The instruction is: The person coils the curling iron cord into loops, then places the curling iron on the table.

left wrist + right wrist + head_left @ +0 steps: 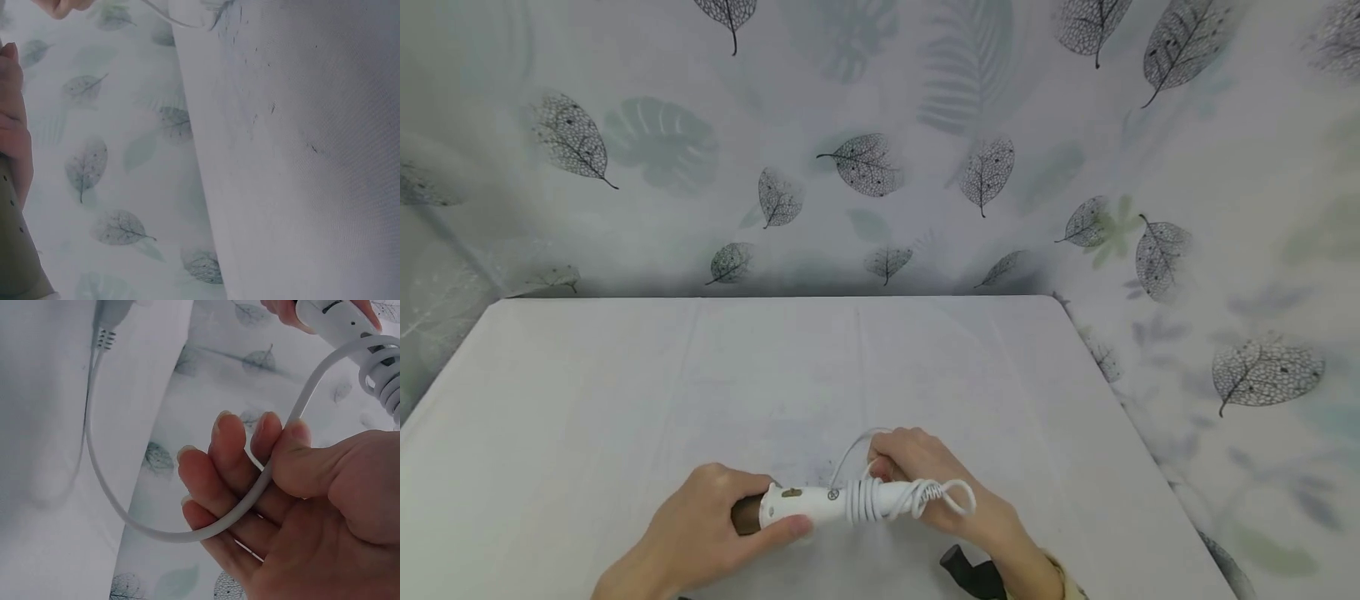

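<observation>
A curling iron (pixel 808 505) with a white handle and a brown barrel lies crosswise in front of me, its white cord (pixel 862 502) wound in several loops round the handle. My left hand (pixel 700 521) grips it where barrel and handle meet, thumb along the near side. My right hand (pixel 294 494) pinches a loose length of the cord between thumb and fingers, near the handle's right end. From there the cord curves down and up to a grey-white plug (pixel 115 312) at the top of the right wrist view. The left wrist view shows part of the perforated barrel (pixel 15 237).
A white table (pixel 625 375) spreads under the hands, with small dark marks (pixel 314 149) on its surface. Leaf-patterned covering (pixel 865 167) rises behind and at the sides. Beside the right forearm, at the near edge, is a black curved object (pixel 973 577).
</observation>
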Action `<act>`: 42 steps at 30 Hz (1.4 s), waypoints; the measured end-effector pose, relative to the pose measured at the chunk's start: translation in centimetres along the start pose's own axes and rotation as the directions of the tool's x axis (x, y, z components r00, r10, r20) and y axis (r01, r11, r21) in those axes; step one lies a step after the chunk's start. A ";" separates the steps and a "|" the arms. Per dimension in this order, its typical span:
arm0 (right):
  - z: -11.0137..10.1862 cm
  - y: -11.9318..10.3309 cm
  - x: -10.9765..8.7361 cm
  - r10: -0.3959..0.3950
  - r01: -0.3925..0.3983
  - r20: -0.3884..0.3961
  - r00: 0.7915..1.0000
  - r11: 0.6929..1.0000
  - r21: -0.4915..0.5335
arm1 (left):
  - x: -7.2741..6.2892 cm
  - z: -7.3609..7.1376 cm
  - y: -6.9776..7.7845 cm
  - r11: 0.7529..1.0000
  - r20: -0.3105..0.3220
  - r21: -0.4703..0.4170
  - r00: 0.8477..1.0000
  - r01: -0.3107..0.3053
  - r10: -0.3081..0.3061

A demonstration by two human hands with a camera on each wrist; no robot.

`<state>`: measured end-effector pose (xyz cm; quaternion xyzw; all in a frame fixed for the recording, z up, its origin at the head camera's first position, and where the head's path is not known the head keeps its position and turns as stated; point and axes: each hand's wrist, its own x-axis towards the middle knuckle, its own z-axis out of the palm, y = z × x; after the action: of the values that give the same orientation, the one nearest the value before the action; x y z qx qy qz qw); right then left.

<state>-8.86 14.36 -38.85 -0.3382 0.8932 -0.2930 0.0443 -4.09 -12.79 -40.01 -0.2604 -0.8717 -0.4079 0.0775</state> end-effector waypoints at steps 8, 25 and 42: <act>0.2 0.4 0.0 -0.051 0.051 0.006 0.999 0.994 -0.099 | -0.4 0.0 0.0 0.998 0.092 0.016 0.994 -0.060 0.059; -0.9 0.4 0.1 -0.001 0.003 -0.008 1.000 0.991 0.136 | 0.0 0.0 -0.2 0.977 0.294 0.202 0.947 0.069 -0.127; -0.3 -0.6 -0.2 -0.128 0.145 -0.136 0.982 0.982 0.124 | 0.2 0.7 -0.5 0.912 0.180 0.324 0.930 0.252 -0.321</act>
<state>-8.49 14.26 -38.30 -0.3757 0.8473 -0.3752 -0.0105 -4.45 -12.42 -40.74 -0.1599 -0.9546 -0.2471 -0.0466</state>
